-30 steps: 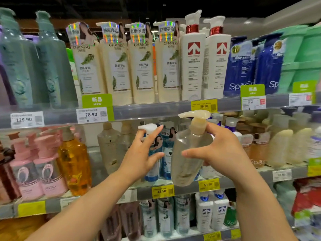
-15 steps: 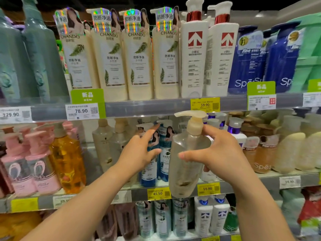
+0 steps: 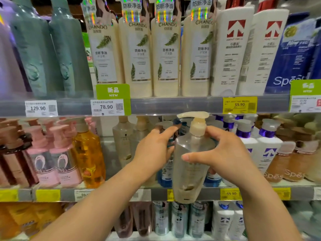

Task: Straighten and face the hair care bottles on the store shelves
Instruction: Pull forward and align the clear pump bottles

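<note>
A clear pump bottle (image 3: 190, 164) with a cream pump head hangs in front of the middle shelf's edge, its base below the shelf lip. My right hand (image 3: 224, 157) grips it from the right, thumb across its front. My left hand (image 3: 154, 150) reaches past it on the left, fingers around a blue-and-white bottle (image 3: 165, 173) that stands on the middle shelf behind. Two more clear bottles (image 3: 124, 143) with cream caps stand to the left of that hand.
The top shelf holds cream CHANDO bottles (image 3: 137, 54), white bottles (image 3: 231, 51) with red arrows, teal bottles (image 3: 67, 54) and blue ones (image 3: 291, 54). On the middle shelf (image 3: 152, 193) stand pink pumps (image 3: 52, 159), an amber bottle (image 3: 90, 157) and white purple-collared bottles (image 3: 267, 146). More bottles fill the lower shelf.
The view has moved closer and down. The clear bottle in my right hand has sunk a little against the shelf edge. My left hand's fingers have curled more onto the blue-and-white bottle.
</note>
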The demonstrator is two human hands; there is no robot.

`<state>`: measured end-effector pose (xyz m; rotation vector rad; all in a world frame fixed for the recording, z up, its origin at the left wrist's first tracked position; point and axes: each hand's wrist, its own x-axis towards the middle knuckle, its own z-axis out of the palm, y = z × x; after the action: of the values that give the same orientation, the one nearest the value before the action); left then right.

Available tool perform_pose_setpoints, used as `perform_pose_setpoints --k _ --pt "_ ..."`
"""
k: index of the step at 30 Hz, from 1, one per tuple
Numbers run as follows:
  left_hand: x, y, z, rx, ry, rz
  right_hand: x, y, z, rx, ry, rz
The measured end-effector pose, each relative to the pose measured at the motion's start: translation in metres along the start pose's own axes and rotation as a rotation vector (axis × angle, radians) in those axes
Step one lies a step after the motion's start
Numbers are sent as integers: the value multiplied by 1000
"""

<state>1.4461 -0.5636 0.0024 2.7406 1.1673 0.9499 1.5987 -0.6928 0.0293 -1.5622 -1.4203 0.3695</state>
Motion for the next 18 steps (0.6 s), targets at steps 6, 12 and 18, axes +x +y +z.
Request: perform_pose_setpoints --k 6,12,18 --pt "-21 -25 -24 -143 24 29 3 -18 20 -70 -51 -43" --pt "-52 -74 -71 -474 15 -48 15 -45 78 16 -160 -86" --pt "-71 -124 -93 -534 -113 -155 29 -60 141 61 -151 -125"
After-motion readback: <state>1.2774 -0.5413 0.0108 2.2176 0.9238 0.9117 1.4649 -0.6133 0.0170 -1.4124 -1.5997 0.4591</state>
